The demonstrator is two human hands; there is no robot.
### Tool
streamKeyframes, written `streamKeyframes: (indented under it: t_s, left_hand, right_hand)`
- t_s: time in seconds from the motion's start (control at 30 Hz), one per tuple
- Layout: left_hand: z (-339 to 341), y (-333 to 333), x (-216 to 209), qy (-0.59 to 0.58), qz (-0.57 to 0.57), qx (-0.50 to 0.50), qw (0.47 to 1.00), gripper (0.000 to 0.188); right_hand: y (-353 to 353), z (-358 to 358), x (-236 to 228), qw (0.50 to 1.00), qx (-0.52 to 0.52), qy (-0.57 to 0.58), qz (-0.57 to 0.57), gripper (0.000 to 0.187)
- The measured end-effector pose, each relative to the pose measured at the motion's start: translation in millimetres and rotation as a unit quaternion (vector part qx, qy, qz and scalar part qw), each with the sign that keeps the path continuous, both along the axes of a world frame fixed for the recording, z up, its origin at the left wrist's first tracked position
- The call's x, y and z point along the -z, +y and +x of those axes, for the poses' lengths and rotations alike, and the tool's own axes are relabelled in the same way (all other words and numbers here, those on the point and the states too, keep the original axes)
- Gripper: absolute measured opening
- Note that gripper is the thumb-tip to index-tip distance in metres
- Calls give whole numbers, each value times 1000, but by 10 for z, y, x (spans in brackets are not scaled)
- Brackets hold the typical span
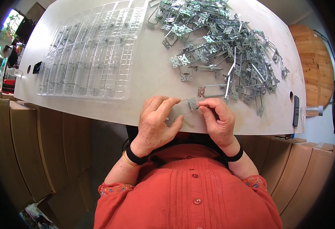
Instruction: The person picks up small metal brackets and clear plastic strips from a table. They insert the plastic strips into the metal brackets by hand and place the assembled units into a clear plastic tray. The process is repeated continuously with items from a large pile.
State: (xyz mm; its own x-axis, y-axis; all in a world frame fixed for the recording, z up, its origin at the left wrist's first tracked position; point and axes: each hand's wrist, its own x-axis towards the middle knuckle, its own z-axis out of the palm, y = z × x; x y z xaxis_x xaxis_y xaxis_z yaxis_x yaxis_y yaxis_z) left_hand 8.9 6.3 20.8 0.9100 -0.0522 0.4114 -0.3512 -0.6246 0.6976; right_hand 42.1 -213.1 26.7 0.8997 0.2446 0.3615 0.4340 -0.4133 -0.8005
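Note:
Near the table's front edge, my left hand is closed around the end of a small metal wire-frame bracket. Thin wires run from my left fingers to a flat silvery plate with holes. At that plate's right side, my right hand pinches with thumb and forefinger; whatever lies between the fingertips is too small to make out. Just beyond my right hand lies another bracket with a reddish-brown end plate. A large tangled heap of similar metal brackets spreads behind it.
A clear plastic compartment tray with metal parts in it covers the table's left side. At the right edge lies a black elongated object. Cardboard boxes stand below the table on both sides. A round wooden tabletop stands at the right.

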Motion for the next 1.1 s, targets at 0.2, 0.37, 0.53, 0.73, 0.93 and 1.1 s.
streamKeyframes:
  t_s: [0.2, 0.37, 0.53, 0.73, 0.93, 1.1]
  left_hand:
    - [-3, 1, -5, 0, -1, 0, 1000, 46]
    - [-3, -1, -19, 3, 1, 0, 1000, 46]
    - [-4, 6, -4, 3, 2, 0, 1000, 46]
    - [2, 7, 8, -1, -2, 2, 1000, 46]
    - [1, 8, -4, -3, 2, 2, 1000, 46]
    - [-4, 6, 1, -2, -1, 2, 1000, 46]
  right_hand:
    - [-9, -9, 0, 1000, 2, 12, 2, 13]
    - [12, 22, 0, 1000, -6, -24, -2, 12]
    - [-2, -5, 0, 1000, -1, 10, 5, 13]
    - [-2, 2, 32, 1000, -6, 1, 10, 13]
    - [17, 27, 5, 1000, -16, -24, -9, 12]
    - [21, 24, 3, 1000, -15, -23, -6, 11]
